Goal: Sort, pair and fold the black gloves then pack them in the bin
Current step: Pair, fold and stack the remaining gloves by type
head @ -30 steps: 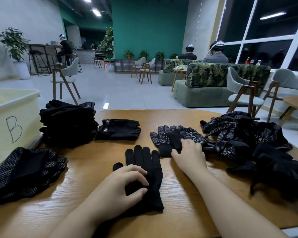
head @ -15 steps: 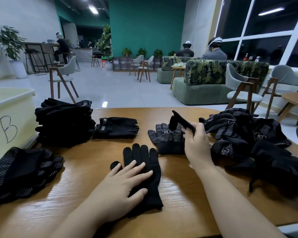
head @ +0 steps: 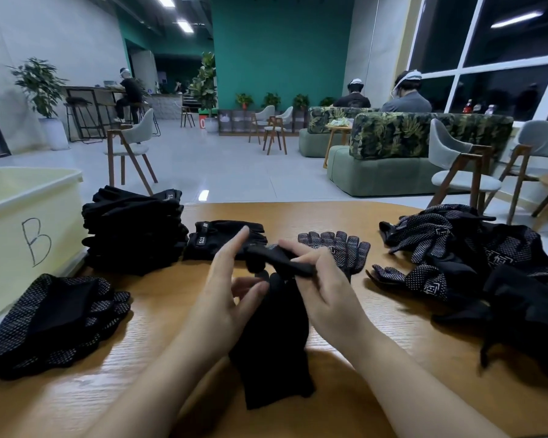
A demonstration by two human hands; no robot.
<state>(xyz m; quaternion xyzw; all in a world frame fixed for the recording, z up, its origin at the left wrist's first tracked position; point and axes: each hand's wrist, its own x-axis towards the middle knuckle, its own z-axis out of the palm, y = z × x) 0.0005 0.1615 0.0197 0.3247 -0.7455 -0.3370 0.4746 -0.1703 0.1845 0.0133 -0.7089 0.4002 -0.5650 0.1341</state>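
Observation:
A plain black glove (head: 274,343) lies flat on the wooden table (head: 377,374) in front of me. My right hand (head: 323,286) pinches a second plain black glove (head: 276,259) and holds it in the air above the first. My left hand (head: 225,289) hovers beside it with fingers spread and relaxed, its fingertips close to the raised glove. A dotted glove (head: 339,248) lies flat just behind my hands. A pale bin marked "B" (head: 26,235) stands at the left.
A tall stack of folded black gloves (head: 133,232) stands beside the bin, with a folded fingerless pair (head: 225,238) next to it. Folded dotted gloves (head: 51,320) lie at the near left. A loose heap of dotted and plain gloves (head: 487,273) covers the right side.
My right hand has lifted a plain black glove from the dotted glove and brought it left over the flat glove. My left hand rose off the flat glove toward it.

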